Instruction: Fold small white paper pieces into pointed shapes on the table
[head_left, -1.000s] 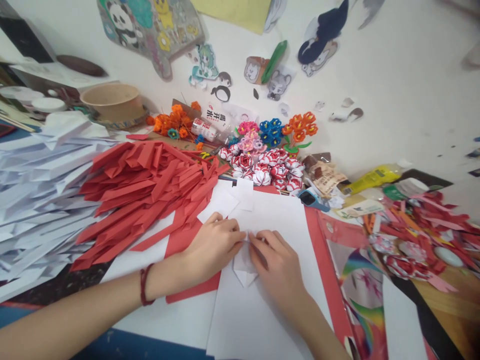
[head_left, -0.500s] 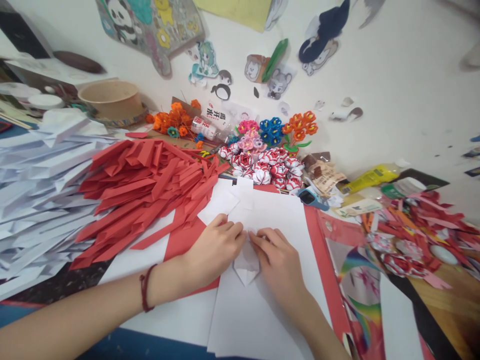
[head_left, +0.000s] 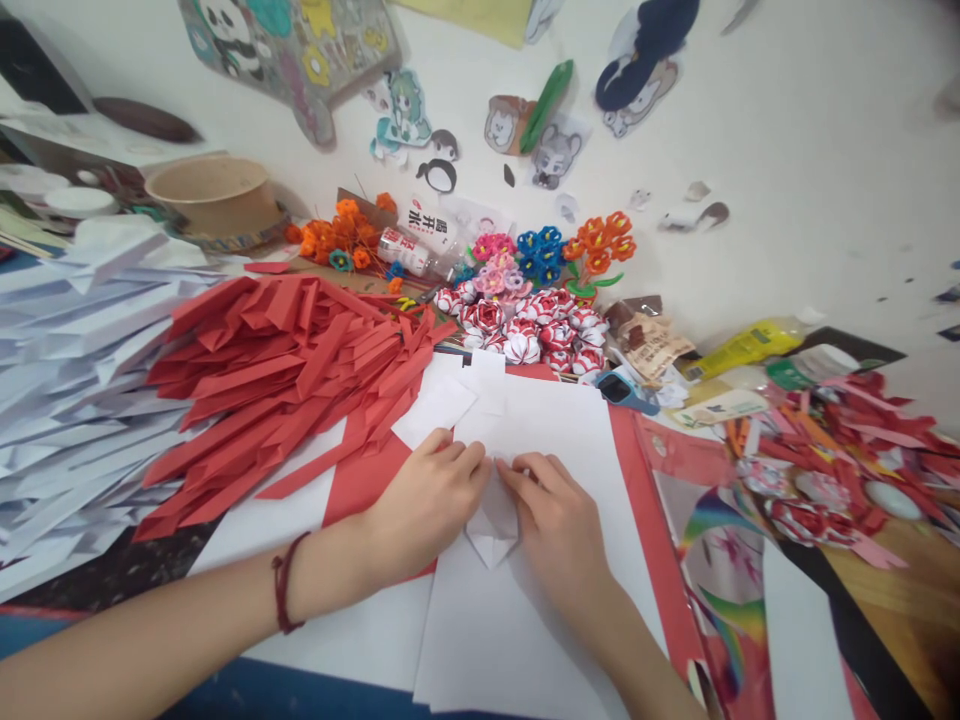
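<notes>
A small folded white paper [head_left: 493,530] with a pointed lower end lies on larger white sheets [head_left: 517,640]. My left hand [head_left: 435,500] is closed, its fingers pinching the upper left edge of the folded paper. From the other side, my right hand [head_left: 559,520] pinches the upper right edge, thumb and forefinger together. The two sets of fingertips nearly meet at the paper's top and hide part of it. Just beyond my left hand rest small white paper squares [head_left: 435,405].
Red folded paper strips [head_left: 292,370] and white folded strips [head_left: 75,400] are heaped at left. Red-and-white paper flowers [head_left: 525,330] stand at the back, near a blue smartwatch [head_left: 626,390]. Colourful paper scraps [head_left: 862,450] and a yellow bottle [head_left: 750,345] lie at right.
Both hands keep their pinch on the folded paper in almost the same place. The camera view has shifted slightly.
</notes>
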